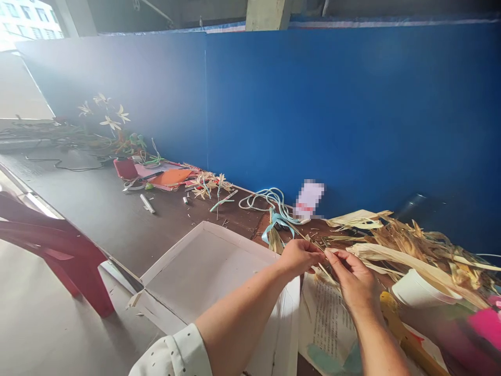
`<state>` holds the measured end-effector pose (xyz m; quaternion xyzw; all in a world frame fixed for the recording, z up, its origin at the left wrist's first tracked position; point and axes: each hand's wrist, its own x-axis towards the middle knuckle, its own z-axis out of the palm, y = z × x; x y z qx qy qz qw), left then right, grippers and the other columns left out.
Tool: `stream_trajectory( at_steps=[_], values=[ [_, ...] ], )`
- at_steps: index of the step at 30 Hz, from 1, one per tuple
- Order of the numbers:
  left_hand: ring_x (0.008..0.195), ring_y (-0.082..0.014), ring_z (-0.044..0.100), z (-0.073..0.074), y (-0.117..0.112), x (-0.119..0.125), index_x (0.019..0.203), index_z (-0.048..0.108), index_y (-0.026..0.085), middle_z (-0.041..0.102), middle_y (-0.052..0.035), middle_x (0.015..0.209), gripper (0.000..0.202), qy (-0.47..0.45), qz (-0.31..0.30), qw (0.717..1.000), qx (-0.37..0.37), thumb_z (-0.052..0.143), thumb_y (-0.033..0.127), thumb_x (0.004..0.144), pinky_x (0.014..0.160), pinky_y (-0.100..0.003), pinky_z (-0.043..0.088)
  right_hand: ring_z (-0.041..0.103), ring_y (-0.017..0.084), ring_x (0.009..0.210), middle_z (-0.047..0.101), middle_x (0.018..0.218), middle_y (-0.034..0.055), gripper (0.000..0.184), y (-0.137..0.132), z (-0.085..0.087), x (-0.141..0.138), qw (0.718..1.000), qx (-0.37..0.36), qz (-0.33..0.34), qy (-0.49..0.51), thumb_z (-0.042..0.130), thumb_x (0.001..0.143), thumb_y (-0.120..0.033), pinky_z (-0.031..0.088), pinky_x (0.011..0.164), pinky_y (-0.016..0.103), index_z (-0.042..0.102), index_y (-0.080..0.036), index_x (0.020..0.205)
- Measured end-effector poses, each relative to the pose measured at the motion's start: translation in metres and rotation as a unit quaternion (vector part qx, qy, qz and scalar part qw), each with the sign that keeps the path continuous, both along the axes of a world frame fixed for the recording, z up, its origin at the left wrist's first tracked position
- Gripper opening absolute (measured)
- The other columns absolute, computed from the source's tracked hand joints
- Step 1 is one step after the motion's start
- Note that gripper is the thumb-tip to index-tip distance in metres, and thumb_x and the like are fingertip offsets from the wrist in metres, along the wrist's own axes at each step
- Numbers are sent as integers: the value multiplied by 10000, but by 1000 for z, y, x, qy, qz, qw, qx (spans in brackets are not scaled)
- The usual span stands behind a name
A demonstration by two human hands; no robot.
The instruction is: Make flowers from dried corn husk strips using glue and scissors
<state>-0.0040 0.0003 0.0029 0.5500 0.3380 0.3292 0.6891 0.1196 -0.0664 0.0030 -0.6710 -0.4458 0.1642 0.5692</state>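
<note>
My left hand [299,257] and my right hand [352,277] meet over the dark table, fingers pinched together. Between them runs a thin dry straw strip [321,253], held at both ends by the fingertips. A pile of dried corn husks [415,245] lies just right of my hands. Under my right hand lies a printed paper sheet [326,324]. A shallow white cardboard box [203,271] sits below my left forearm.
A white paper cup [418,290] lies on its side by the husks. Light blue cord [270,201] coils near the blue wall. Farther left are husk flowers [209,184], coloured paper [170,177], a white pen [147,203] and a red chair [58,250].
</note>
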Motion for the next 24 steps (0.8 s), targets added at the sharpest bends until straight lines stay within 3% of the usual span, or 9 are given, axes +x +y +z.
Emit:
stream_trajectory(
  at_steps=[5,10,15,17,20,24],
  values=[
    [496,-85,486,2,-4,-2,728,649,136,561,9,595,190,105,22,988,113,640,325,716,499,-214,420,650,251,816,721,831,74,437,-2,3,-3,995,7,-52,-84,652,653,-608,498,744,342,719,-201,797],
    [565,-119,516,4,-7,-3,747,687,167,561,5,565,209,173,58,961,208,573,341,760,560,-225,397,641,251,745,722,796,84,519,-4,8,-2,991,-40,-82,-96,626,626,-671,483,683,327,738,-198,811],
    [629,-128,542,2,0,-4,719,679,176,646,-11,676,167,177,137,950,218,588,312,749,587,-229,379,610,221,636,727,824,58,528,-5,4,23,982,-112,-104,-115,520,712,-657,451,601,321,738,-232,937],
    [624,-126,541,1,4,-5,741,677,178,652,-10,685,174,163,165,954,192,595,332,749,575,-227,372,617,239,652,722,782,58,439,-4,-1,35,964,-173,-100,-178,546,698,-596,431,575,320,742,-240,865],
    [597,-115,532,3,5,-7,751,673,178,647,-4,672,171,150,179,957,171,605,334,748,564,-225,367,625,239,643,714,742,44,308,-2,-8,44,925,-278,-44,-253,553,705,-509,412,556,314,735,-270,774],
    [588,-115,533,6,5,-10,759,672,178,631,-4,647,173,131,185,959,168,609,339,754,561,-225,374,633,263,693,709,771,65,278,-2,-6,35,868,-381,-32,-318,497,747,-426,404,579,338,734,-298,811]
  ],
)
